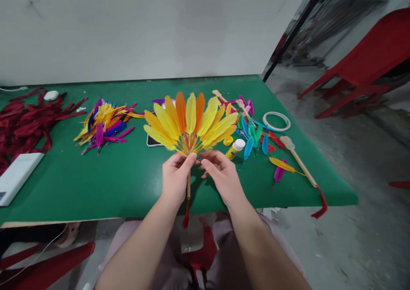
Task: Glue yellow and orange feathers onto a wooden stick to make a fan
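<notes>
A fan of yellow and orange feathers (191, 115) stands spread above the green table, with a wooden handle and a red tassel below. My left hand (176, 174) is closed around the top of the handle, thumb over the feather bases. My right hand (222, 174) is beside the feather bases on the right, fingers curled and thumb apart from them, with nothing visible held. Just right of the fan are a glue stick (235, 149) with a white top and a yellow cap (228, 141). A phone (153, 142) lies partly hidden behind the fan.
The green table (137, 187) bears dark red strips (28, 119), a white box-like device (19, 177), a multicoloured feather pile (105, 125), blue and green feathers (253, 134), a tape roll (276, 121) and a tasselled wooden stick (303, 166). A red chair (371, 55) stands right.
</notes>
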Demonstrator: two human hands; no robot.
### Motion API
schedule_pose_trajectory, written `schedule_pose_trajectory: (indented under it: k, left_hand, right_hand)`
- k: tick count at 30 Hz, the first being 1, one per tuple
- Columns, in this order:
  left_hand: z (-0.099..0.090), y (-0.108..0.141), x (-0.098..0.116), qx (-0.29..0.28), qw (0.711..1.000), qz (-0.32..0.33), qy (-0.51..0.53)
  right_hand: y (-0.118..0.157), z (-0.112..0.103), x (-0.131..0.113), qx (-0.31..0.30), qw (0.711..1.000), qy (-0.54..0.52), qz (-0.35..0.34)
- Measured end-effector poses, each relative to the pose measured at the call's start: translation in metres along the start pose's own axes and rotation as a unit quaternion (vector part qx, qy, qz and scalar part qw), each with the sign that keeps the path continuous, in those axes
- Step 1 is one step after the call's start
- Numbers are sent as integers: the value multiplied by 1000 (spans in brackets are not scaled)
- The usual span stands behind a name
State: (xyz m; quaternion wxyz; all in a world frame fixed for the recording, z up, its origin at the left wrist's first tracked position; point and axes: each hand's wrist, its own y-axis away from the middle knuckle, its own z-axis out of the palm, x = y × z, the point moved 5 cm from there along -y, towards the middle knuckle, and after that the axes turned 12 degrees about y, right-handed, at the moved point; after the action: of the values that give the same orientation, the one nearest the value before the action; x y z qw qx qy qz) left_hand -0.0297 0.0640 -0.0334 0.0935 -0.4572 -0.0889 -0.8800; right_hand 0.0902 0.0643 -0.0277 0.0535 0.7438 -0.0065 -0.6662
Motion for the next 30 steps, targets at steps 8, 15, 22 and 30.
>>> schedule_pose_trajectory:
  k: [8,15,22,30]
  left_hand:
    - [12,4,-6,-69,992,-94,55]
    - [12,2,-7,-63,986,-123,97]
    - [12,3,-10,-78,988,-119,67]
    - [12,2,-11,-58,990,-109,70]
  right_hand:
    - [-1,-1,1,33,999,-16,-9]
    - [-1,4,4,5,1000,-10,5]
    - [-3,2,4,43,999,-15,-7]
    - [-1,7,0,48,995,-91,-18]
